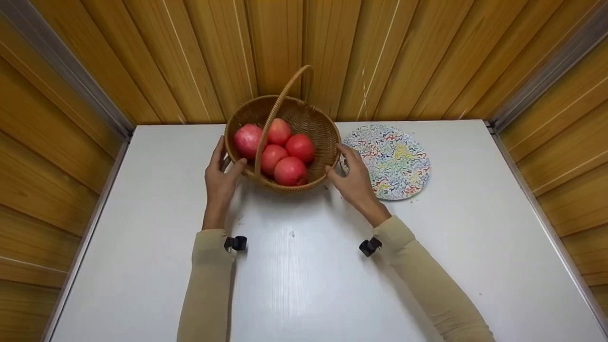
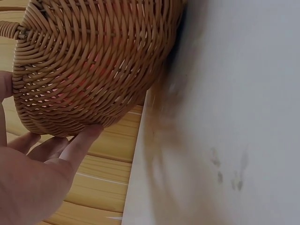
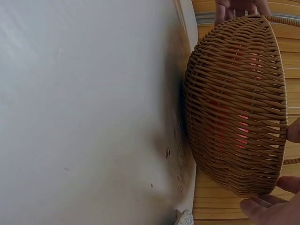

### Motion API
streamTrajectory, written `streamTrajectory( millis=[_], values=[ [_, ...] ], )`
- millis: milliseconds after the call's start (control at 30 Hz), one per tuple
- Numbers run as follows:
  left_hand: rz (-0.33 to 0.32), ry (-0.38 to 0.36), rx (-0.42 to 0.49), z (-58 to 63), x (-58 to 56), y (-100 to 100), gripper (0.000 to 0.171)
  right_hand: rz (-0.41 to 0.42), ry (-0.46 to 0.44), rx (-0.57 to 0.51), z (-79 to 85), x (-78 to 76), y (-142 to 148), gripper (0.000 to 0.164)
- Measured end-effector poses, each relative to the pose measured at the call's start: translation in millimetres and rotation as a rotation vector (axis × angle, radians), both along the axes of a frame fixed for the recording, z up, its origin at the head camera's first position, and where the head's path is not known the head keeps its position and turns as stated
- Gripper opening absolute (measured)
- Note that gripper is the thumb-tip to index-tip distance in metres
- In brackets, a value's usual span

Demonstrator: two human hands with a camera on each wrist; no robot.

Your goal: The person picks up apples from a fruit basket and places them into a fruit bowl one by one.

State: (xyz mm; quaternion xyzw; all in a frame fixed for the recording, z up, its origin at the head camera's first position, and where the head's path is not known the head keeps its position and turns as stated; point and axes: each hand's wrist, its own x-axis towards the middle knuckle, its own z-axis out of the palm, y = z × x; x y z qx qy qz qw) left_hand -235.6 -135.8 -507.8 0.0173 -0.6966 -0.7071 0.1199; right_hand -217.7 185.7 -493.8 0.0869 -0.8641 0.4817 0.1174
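A brown wicker basket (image 1: pixel 325 126) with a tall arched handle (image 1: pixel 275 109) is held at both sides near the back of the white table. Several round red fruits (image 1: pixel 290 171) lie inside, mostly toward its left and front. My left hand (image 1: pixel 221 183) grips the left side, thumb at the rim and fingers spread along the woven outside, as the left wrist view shows. On the opposite side my right hand (image 1: pixel 354 183) holds the rim, its thumb in front and its fingers against the weave. In the right wrist view the basket's base (image 3: pixel 187 108) is right at the table top.
A round, multicoloured speckled board (image 1: pixel 399 161) lies on the white table (image 1: pixel 294 275) just right of the basket, partly behind my right hand. Wood-patterned walls (image 1: pixel 403 57) stand at the back and both sides. Small crumbs are scattered on the table.
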Motion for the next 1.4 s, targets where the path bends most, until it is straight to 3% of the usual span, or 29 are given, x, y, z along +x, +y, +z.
streamTrajectory(
  millis=[167,400,500,700,1000,1400],
  values=[
    [0.016,-0.005,-0.017,0.5,0.8,-1,0.075,0.018,0.114,0.109,10.5,-7.8,2,0.063],
    [0.018,0.001,-0.029,-2.0,3.0,-2,0.075,0.146,0.233,0.220,23.5,-24.8,1,0.064],
    [0.010,-0.002,-0.035,-3.2,3.7,-3,0.075,0.199,0.216,0.255,26.9,-31.6,0,0.066],
    [-0.012,-0.006,-0.015,-4.9,7.2,-3,0.076,0.284,0.090,0.325,32.8,-43.9,-7,0.070],
    [-0.002,0.007,-0.047,-7.4,9.1,-6,0.076,0.421,0.078,0.441,37.5,-62.3,-20,0.071],
    [-0.021,-0.013,0.000,-7.1,7.3,0,0.077,0.506,0.000,0.566,36.7,-79.2,-28,0.068]
  ],
)
